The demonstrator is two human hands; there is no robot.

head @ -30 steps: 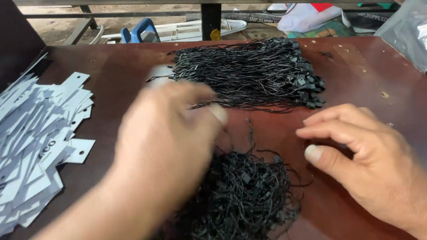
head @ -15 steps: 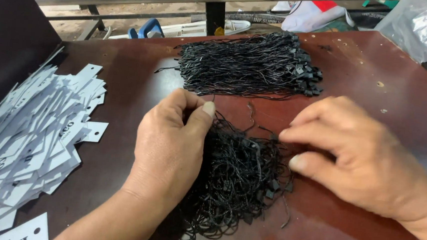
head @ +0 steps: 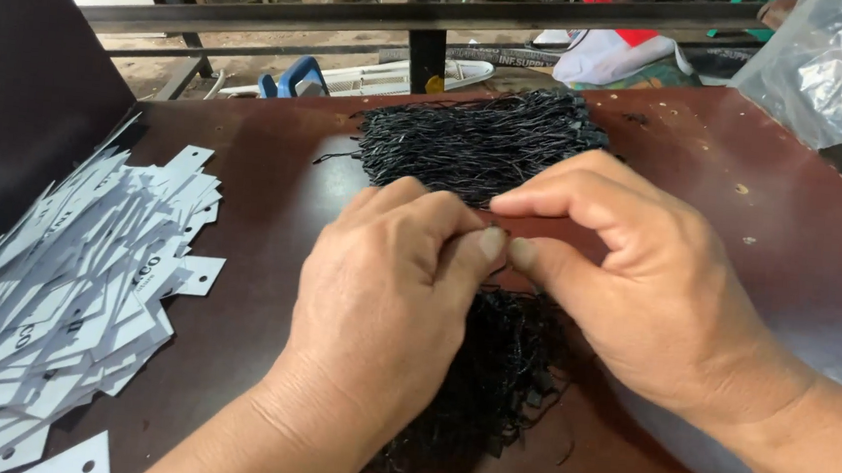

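Dark red-brown tabletop [head: 278,167] fills the frame, w/ white paper tags [head: 62,281] piled at lower left. At centre, our left hand [head: 382,293] & right hand [head: 636,271] meet fingertip to fingertip, both pinched nearly closed on black strings from the near string pile [head: 500,371] beneath; a second string bundle [head: 477,147] lies top centre.

- The left hand [head: 387,293] no longer lies flat with its fingers spread over the near pile of black strings [head: 500,371]; its fingers are now curled, and thumb and forefinger meet in a pinch above the pile's far edge.
- The right hand [head: 645,282], a second ago apart and resting nearer the table's right edge, now sits close against the left, its thumb and forefinger tips just beside the left thumb.
- Between the two pinches there seems to be a single black string, though it is too thin to tell for sure.
- The near pile is now more covered by both hands; only its lower part shows between the wrists.
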